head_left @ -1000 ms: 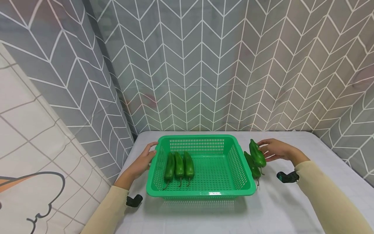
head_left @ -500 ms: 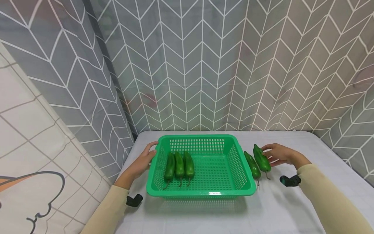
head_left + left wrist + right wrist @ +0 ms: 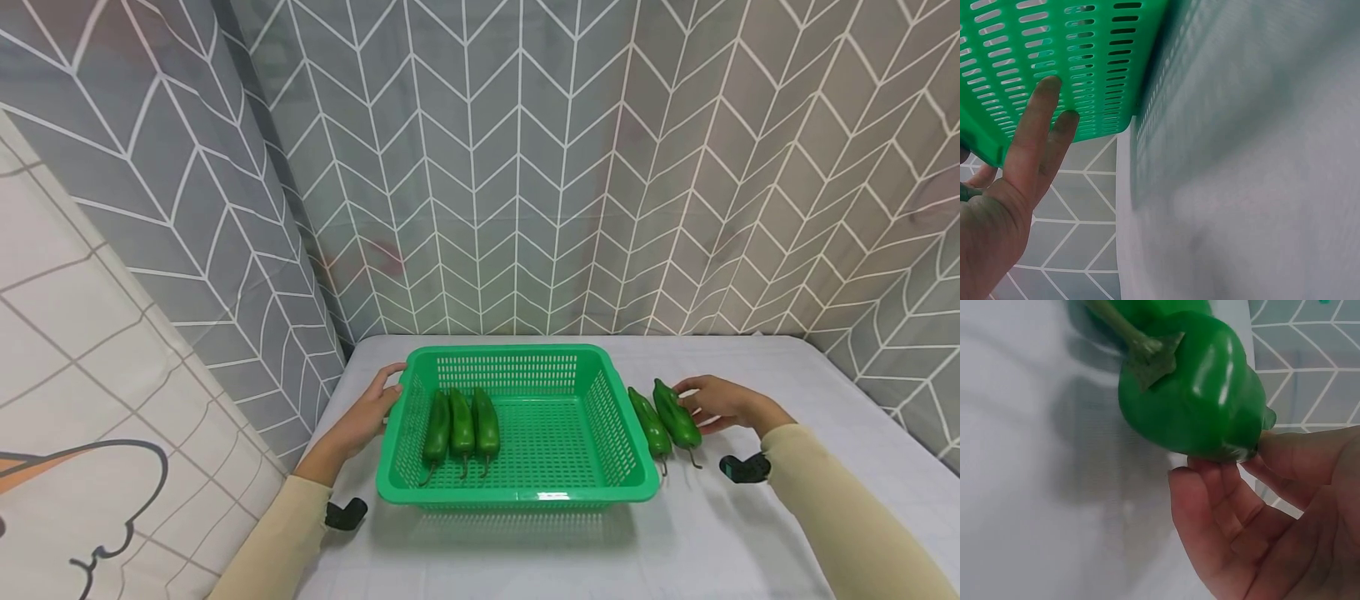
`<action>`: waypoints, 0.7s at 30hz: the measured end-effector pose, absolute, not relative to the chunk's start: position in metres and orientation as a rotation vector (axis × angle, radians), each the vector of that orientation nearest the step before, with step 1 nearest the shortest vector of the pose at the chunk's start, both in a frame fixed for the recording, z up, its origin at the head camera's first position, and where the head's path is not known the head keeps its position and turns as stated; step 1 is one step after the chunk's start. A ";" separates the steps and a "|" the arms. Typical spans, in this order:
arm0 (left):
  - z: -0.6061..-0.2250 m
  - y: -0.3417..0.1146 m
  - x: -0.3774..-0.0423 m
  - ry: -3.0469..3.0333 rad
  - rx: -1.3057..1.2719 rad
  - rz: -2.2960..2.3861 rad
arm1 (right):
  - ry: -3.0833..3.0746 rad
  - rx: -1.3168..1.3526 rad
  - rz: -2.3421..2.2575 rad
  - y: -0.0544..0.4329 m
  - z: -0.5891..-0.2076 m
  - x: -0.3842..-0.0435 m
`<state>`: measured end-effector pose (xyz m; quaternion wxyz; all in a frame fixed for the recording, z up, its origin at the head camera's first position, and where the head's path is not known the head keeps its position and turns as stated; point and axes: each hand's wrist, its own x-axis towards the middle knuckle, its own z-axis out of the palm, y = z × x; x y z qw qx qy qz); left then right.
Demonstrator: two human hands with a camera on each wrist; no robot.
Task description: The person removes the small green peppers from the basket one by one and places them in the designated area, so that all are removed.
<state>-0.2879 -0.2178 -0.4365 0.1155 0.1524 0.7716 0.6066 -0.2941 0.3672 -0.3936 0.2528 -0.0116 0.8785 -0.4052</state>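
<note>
My right hand (image 3: 723, 402) pinches the side of a green chili pepper (image 3: 677, 418) between thumb and fingertips, its stem pointing toward me. Close beside it, a second chili pepper (image 3: 650, 423) lies along the basket's right wall. In the right wrist view the gripped pepper (image 3: 1194, 387) shows its stem end and glossy skin, low over the white cloth. At the left end of the green plastic basket (image 3: 517, 496), my left hand (image 3: 367, 417) holds the rim, with two fingers (image 3: 1035, 131) against the slotted outer wall. Inside the basket, three chili peppers (image 3: 462, 423) lie side by side at the left.
The table (image 3: 487, 567) has a white cloth. A grey curtain (image 3: 517, 208) with white chevron lines hangs behind it, and a white grid-patterned curtain (image 3: 150, 375) stands at the left. Each wrist carries a small black device (image 3: 745, 468).
My right hand has brought its pepper down and rightward, away from the basket and onto a spot beside the second pepper. The left hand and basket have stayed put.
</note>
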 end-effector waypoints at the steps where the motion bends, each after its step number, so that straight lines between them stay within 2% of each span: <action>1: -0.436 -0.218 -0.288 2.261 0.448 1.777 | 2.388 -0.030 -1.101 0.367 -0.394 -0.294; 21: -0.436 -0.218 -0.289 2.252 0.448 1.787 | 2.416 -0.006 -1.063 0.367 -0.413 -0.297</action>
